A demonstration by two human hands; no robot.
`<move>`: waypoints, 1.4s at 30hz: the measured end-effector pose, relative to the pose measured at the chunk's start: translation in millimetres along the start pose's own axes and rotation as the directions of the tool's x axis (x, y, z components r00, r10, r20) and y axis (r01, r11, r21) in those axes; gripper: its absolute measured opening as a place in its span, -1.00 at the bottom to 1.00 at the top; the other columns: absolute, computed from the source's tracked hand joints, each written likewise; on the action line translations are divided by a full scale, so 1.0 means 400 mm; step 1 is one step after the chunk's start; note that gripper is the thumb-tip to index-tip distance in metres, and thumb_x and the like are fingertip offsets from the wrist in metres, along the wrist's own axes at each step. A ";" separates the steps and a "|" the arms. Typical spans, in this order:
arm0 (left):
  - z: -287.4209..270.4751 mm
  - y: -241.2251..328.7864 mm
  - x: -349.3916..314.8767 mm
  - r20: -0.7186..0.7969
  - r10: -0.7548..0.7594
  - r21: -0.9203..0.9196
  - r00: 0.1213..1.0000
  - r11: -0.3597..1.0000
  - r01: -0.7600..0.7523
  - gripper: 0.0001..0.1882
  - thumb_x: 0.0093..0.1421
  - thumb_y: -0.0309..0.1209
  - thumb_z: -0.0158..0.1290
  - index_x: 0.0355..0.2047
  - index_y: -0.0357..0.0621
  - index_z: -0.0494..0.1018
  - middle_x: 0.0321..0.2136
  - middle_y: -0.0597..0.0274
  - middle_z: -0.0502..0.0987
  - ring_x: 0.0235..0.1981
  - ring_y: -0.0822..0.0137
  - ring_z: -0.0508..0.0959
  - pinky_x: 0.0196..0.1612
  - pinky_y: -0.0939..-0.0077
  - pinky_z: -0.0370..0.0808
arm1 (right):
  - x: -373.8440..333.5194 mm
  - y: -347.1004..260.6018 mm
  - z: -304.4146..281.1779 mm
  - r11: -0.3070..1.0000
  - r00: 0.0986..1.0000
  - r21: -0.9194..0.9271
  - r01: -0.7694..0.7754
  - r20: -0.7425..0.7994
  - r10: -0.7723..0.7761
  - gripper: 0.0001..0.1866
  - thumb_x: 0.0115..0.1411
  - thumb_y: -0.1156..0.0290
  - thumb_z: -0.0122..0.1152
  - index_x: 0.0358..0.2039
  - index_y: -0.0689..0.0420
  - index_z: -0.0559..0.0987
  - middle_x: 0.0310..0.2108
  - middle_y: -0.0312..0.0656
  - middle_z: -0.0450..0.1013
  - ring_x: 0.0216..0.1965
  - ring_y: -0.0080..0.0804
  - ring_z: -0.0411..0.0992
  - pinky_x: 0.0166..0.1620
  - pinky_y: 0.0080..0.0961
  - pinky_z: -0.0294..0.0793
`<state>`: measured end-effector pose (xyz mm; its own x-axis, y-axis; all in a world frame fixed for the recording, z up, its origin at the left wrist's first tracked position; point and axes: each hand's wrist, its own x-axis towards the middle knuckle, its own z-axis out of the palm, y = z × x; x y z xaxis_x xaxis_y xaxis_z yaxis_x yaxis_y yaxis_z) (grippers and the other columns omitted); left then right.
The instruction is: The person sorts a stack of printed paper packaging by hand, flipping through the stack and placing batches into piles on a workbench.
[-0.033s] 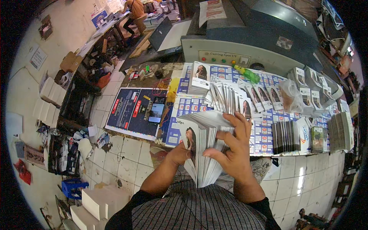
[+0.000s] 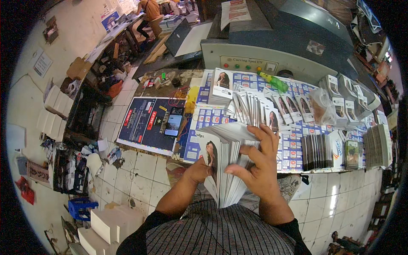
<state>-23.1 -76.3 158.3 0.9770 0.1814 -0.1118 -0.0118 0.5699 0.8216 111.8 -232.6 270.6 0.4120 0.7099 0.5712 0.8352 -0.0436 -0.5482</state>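
In front of my body I hold a thick stack of white brochures [image 2: 216, 148] upright, its edges fanned out. The outer brochure carries a photo of a dark-haired person. My left hand [image 2: 198, 171] is closed around the stack's left side, its fingers mostly hidden behind the cover. On the right side, my right hand [image 2: 260, 163] has its fingers spread, with the thumb and fingertips against the loose edges. Just beyond lies a fanned row of similar brochures [image 2: 251, 106] on the table. A taller pile of brochures [image 2: 221, 87] stands behind it.
Printed blue sheets [image 2: 290, 142] cover the table. A phone [image 2: 172, 125] lies on a dark poster [image 2: 142, 123] at left. Clear plastic bag [image 2: 321, 106], green bottle [image 2: 276, 81] and dark brochure bundles [image 2: 317, 151] stand right. A large machine [image 2: 280, 38] blocks the back. Another person [image 2: 151, 12] is far left.
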 end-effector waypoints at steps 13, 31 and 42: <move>-0.042 -0.027 0.008 0.125 0.008 0.236 0.992 0.971 -0.038 -0.44 0.36 -0.18 -0.14 0.30 -0.13 0.15 0.25 0.16 0.31 0.27 0.22 0.29 0.38 0.25 0.07 | 0.009 -0.009 -0.007 0.999 1.000 0.042 0.007 0.017 -0.008 -0.50 -0.21 0.08 0.54 -0.37 0.16 0.57 0.14 0.00 0.31 0.23 0.16 0.09 0.21 0.05 0.06; -0.059 -0.035 0.007 0.191 0.082 0.323 0.978 0.936 -0.141 -0.39 0.33 -0.14 -0.07 0.31 -0.10 0.14 0.25 0.14 0.30 0.27 0.22 0.29 0.39 0.24 0.04 | 0.011 -0.006 -0.010 0.998 1.000 0.057 0.007 0.026 -0.008 -0.51 -0.18 0.10 0.54 -0.36 0.19 0.57 0.13 0.01 0.31 0.22 0.14 0.09 0.20 0.03 0.08; -0.037 -0.030 0.015 -0.014 -0.059 0.089 0.998 0.994 0.060 -0.13 -0.06 -0.22 0.38 0.23 -0.17 0.24 0.11 0.19 0.41 0.14 0.25 0.41 0.18 0.32 0.36 | 0.006 -0.003 -0.011 0.998 1.000 0.060 -0.006 0.021 0.005 -0.51 -0.21 0.11 0.55 -0.37 0.19 0.58 0.13 0.00 0.31 0.22 0.14 0.09 0.20 0.03 0.06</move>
<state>-20.2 -70.1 139.4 0.9729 0.1585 -0.1683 0.0662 0.5065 0.8597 113.5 -234.0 275.4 0.4085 0.7243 0.5554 0.8092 -0.0059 -0.5874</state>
